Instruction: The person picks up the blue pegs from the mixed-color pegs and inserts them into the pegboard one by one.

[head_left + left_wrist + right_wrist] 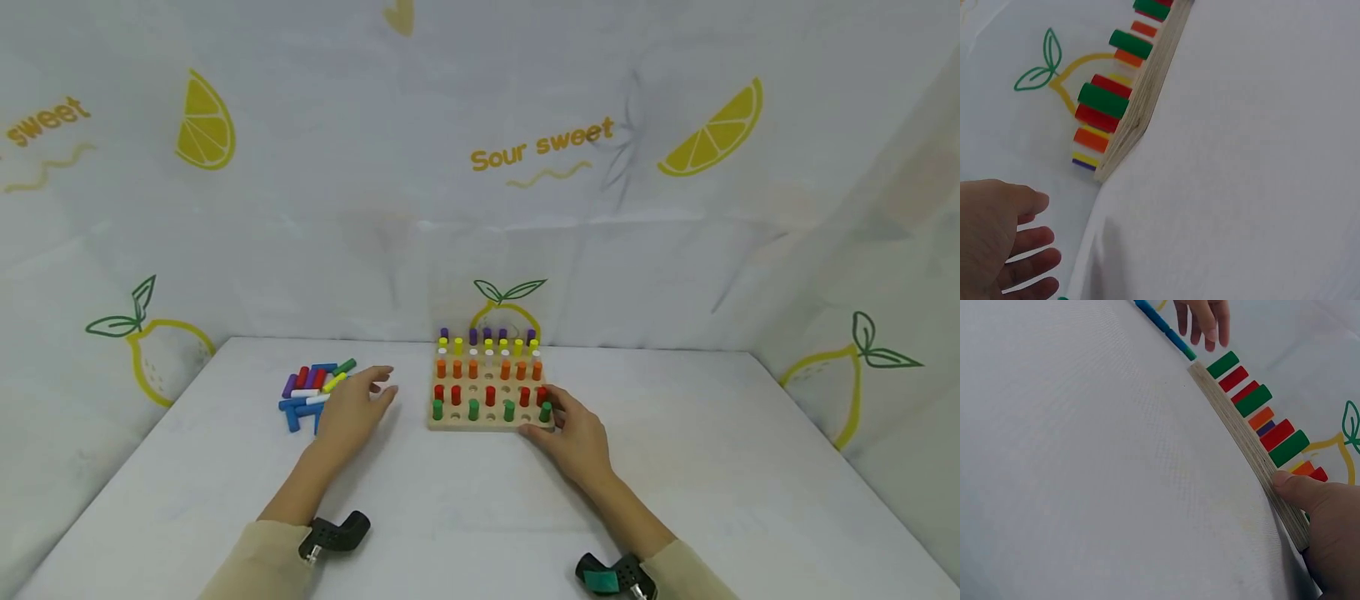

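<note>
Pegboard [491, 425] sat mid-worktop [712, 467], we judged it over half filled; several holes stayed empty and loose pegs [311, 387] lay piled to its left. Right hand [573, 437] gripped the board's near right corner; left hand [356, 408], fingers spread and relaxed, hovered beside the pile.

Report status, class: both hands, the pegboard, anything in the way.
Left hand open beside loose pegs, holding nothing. Right hand grips pegboard at its near right corner. Nothing in the way between hands and board.
</note>
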The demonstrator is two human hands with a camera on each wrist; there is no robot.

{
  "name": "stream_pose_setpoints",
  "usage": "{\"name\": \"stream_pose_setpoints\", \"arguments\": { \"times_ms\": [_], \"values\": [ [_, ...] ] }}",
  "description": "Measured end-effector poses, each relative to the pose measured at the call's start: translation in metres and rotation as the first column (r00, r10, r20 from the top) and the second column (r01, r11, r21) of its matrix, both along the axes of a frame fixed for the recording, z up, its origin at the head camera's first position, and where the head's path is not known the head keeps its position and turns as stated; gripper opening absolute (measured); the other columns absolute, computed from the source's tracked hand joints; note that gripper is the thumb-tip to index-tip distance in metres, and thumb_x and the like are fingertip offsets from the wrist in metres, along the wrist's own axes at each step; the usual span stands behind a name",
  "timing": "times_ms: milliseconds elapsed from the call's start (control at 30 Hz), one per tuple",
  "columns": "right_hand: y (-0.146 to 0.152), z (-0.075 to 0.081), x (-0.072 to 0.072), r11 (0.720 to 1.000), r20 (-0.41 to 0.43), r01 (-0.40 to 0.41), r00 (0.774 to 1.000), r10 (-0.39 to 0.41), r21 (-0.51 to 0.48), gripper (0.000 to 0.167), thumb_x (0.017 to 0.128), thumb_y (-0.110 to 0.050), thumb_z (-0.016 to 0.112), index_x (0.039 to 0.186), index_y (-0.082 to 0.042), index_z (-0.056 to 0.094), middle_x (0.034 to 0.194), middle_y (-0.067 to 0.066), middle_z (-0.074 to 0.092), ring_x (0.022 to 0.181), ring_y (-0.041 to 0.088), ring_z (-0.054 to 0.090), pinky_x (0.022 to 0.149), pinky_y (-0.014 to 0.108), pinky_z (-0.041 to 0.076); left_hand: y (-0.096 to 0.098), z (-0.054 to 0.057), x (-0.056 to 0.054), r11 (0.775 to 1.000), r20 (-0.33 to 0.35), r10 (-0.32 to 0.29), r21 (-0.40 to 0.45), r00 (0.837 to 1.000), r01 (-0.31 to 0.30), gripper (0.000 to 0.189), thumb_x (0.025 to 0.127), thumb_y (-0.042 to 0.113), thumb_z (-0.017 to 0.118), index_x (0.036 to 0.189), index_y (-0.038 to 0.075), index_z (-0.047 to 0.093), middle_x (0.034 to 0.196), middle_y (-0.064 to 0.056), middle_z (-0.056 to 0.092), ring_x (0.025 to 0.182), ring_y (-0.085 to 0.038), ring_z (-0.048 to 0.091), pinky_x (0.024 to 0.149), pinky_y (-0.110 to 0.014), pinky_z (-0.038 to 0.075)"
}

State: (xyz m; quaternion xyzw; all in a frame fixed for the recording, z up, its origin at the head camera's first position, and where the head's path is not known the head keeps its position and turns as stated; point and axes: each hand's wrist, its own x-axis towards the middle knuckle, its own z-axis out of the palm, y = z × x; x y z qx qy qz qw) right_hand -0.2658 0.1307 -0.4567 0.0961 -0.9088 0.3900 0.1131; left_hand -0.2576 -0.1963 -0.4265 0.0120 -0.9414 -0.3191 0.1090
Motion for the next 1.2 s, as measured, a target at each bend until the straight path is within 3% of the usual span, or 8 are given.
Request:
{"name": "stream_pose_setpoints", "arguments": {
  "times_ms": [167, 300, 467, 800, 1200],
  "values": [
    [0.0, 0.0, 0.0, 1.0, 0.005, 0.005, 1.0, -0.005, 0.008, 0.077, 0.078, -0.03, 0.088, 0.143, -0.005, 0.054, 0.135, 0.016, 0.066, 0.125, 0.029, 0.065, 0.097, 0.039, 0.057, -0.023, 0.002, -0.002, 0.997, -0.074, 0.065, -0.037, 0.995, -0.068, 0.039, 0.097, 0.022, 0.067, 0.133, 0.007, 0.065, 0.125, -0.018, 0.071, 0.111, -0.036, 0.069, 0.085, -0.05, 0.06],
    [0.0, 0.0, -0.001, 1.0, 0.005, 0.006, 1.0, -0.006, 0.007, 0.077, 0.078, -0.029, 0.088, 0.143, -0.005, 0.054, 0.135, 0.016, 0.066, 0.125, 0.029, 0.065, 0.098, 0.039, 0.057, -0.035, -0.001, -0.003, 0.994, -0.089, 0.101, -0.038, 0.991, -0.104, 0.038, 0.097, 0.019, 0.067, 0.132, 0.006, 0.065, 0.127, -0.02, 0.07, 0.112, -0.039, 0.069, 0.083, -0.05, 0.06],
    [0.002, 0.0, -0.002, 1.0, 0.013, 0.001, 1.0, -0.001, 0.001, 0.077, 0.079, -0.029, 0.088, 0.143, -0.006, 0.054, 0.135, 0.017, 0.066, 0.125, 0.029, 0.065, 0.097, 0.038, 0.057, -0.043, -0.006, -0.006, 0.99, -0.084, 0.128, -0.046, 0.988, -0.132, 0.037, 0.096, 0.015, 0.066, 0.131, 0.005, 0.066, 0.128, -0.021, 0.069, 0.116, -0.042, 0.067, 0.089, -0.054, 0.058],
    [0.017, 0.004, -0.008, 0.995, 0.136, -0.045, 0.989, 0.056, -0.087, 0.071, 0.079, -0.026, 0.088, 0.141, -0.01, 0.057, 0.134, 0.013, 0.066, 0.121, 0.029, 0.066, 0.096, 0.036, 0.058, -0.05, -0.016, -0.009, 0.988, -0.104, 0.12, -0.087, 0.987, -0.13, 0.034, 0.096, 0.012, 0.066, 0.128, 0.001, 0.067, 0.123, -0.023, 0.071, 0.116, -0.042, 0.067, 0.095, -0.057, 0.055],
    [0.017, 0.002, -0.01, 0.992, 0.157, 0.015, 0.988, 0.005, -0.124, 0.064, 0.079, -0.025, 0.088, 0.134, -0.008, 0.062, 0.133, 0.014, 0.066, 0.123, 0.029, 0.064, 0.096, 0.036, 0.058, -0.05, -0.02, -0.008, 0.991, -0.086, 0.092, -0.093, 0.992, -0.1, 0.033, 0.095, 0.009, 0.067, 0.127, 0.003, 0.068, 0.116, -0.022, 0.073, 0.111, -0.042, 0.067, 0.09, -0.055, 0.057]
  ]
}}
